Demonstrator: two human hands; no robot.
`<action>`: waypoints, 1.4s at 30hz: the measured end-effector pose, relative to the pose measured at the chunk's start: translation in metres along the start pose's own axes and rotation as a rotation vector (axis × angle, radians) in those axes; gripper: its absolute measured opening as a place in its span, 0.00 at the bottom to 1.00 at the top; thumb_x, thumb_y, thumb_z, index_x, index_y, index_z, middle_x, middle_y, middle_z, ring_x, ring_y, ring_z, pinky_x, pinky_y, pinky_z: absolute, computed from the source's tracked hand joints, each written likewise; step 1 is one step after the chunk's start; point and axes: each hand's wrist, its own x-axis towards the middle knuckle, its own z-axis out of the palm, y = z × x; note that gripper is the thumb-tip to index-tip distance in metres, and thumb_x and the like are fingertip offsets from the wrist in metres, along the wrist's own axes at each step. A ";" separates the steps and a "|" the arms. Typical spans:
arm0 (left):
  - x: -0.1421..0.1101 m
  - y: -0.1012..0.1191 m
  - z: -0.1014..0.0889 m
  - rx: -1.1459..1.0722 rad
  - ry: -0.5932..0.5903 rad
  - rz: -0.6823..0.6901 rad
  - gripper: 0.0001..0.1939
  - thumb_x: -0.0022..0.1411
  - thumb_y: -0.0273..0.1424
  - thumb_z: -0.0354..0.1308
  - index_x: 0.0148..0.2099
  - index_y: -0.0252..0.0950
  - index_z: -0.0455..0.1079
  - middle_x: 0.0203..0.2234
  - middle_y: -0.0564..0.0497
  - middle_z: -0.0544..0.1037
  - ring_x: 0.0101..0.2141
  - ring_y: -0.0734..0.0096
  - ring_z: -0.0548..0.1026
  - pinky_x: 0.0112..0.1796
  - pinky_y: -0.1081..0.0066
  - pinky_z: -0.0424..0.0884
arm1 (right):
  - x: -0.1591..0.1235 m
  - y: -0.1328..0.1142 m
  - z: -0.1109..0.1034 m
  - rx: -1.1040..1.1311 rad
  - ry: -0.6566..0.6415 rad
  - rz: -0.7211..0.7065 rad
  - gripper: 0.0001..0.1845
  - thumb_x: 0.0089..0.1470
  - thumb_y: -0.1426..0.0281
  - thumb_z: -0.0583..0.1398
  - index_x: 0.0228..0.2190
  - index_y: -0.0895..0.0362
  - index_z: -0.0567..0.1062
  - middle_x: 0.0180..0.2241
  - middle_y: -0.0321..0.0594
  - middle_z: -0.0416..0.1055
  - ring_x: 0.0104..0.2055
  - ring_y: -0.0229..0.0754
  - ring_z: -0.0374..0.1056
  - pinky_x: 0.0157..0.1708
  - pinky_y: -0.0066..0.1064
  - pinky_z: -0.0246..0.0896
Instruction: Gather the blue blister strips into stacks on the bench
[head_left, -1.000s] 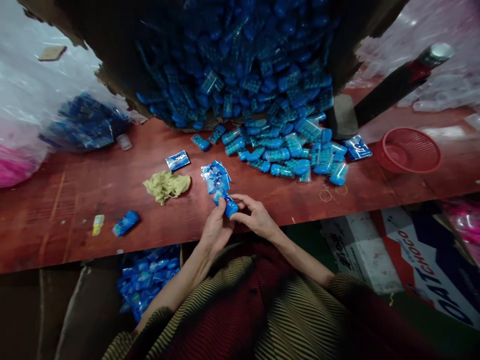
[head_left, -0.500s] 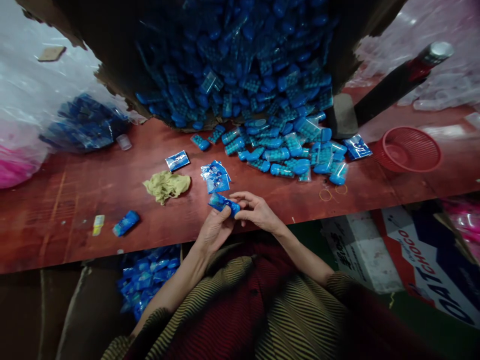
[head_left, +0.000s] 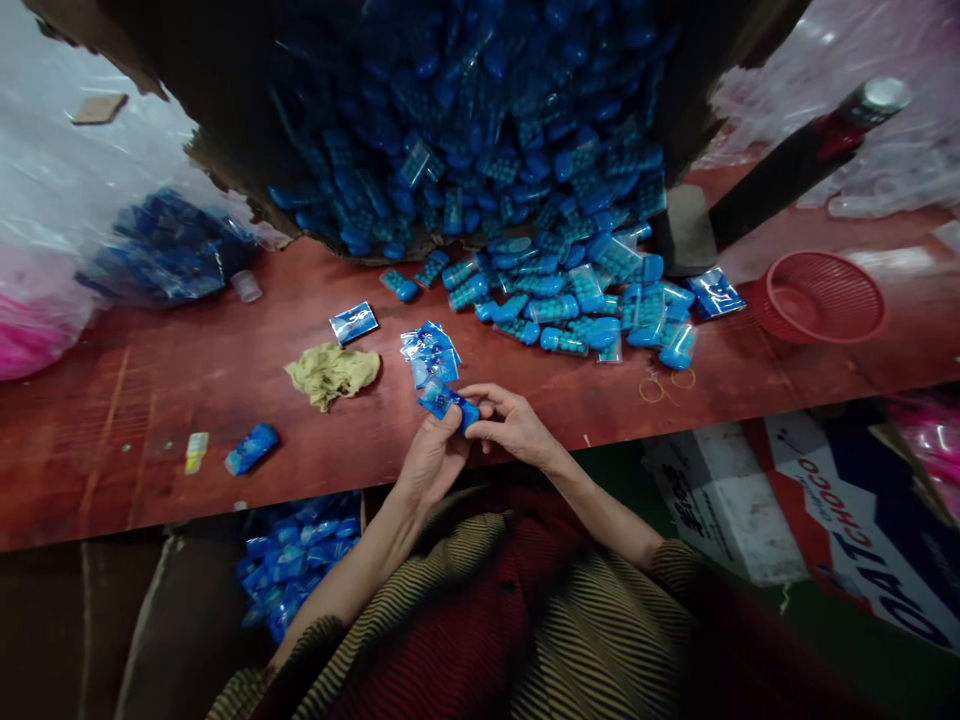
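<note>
Near the table's front edge, both hands hold one small blue-capped bottle (head_left: pixel 438 398) with a printed blue label around it. My left hand (head_left: pixel 431 455) has its thumb pressed on the label from below. The fingers and thumb of my right hand (head_left: pixel 514 425) pinch the bottle's right end. Just beyond the hands lies a fanned stack of flat blue labels (head_left: pixel 430 352). To their left are a crumpled yellowish cloth (head_left: pixel 332 374) and a flat blue packet (head_left: pixel 353 323). Further left on the table rests another bottle with a blue label (head_left: pixel 252 449).
A torn box spills a heap of blue-capped bottles (head_left: pixel 555 308) onto the red table (head_left: pixel 180 380). At right stand a red basket (head_left: pixel 821 300) and a dark, leaning, bottle-shaped object (head_left: pixel 795 175). Several finished-looking blue pieces (head_left: pixel 300 550) fill a container below the table.
The left thumb has shifted slightly up along the label, and the bottle's left end shows tilted up a little more. Both hands keep hold of it.
</note>
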 end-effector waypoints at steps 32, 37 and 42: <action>0.005 -0.003 0.001 -0.063 0.117 0.041 0.09 0.49 0.30 0.66 0.33 0.33 0.72 0.25 0.54 0.74 0.27 0.78 0.69 0.32 0.76 0.67 | -0.008 0.014 0.008 -0.127 0.192 -0.080 0.18 0.50 0.67 0.61 0.45 0.53 0.70 0.24 0.30 0.67 0.24 0.32 0.64 0.29 0.26 0.63; 0.005 0.000 -0.002 -0.079 0.144 0.022 0.06 0.50 0.27 0.65 0.31 0.32 0.72 0.25 0.54 0.75 0.28 0.79 0.71 0.34 0.77 0.68 | -0.009 0.014 0.007 -0.252 0.203 -0.102 0.18 0.49 0.67 0.62 0.44 0.53 0.71 0.24 0.30 0.67 0.26 0.34 0.63 0.32 0.27 0.62; 0.005 0.004 -0.004 -0.075 0.121 -0.027 0.03 0.52 0.23 0.62 0.32 0.31 0.72 0.27 0.52 0.76 0.27 0.78 0.73 0.33 0.77 0.69 | -0.009 0.017 0.009 -0.123 0.177 -0.082 0.23 0.48 0.68 0.62 0.47 0.53 0.68 0.24 0.29 0.66 0.24 0.33 0.62 0.29 0.27 0.63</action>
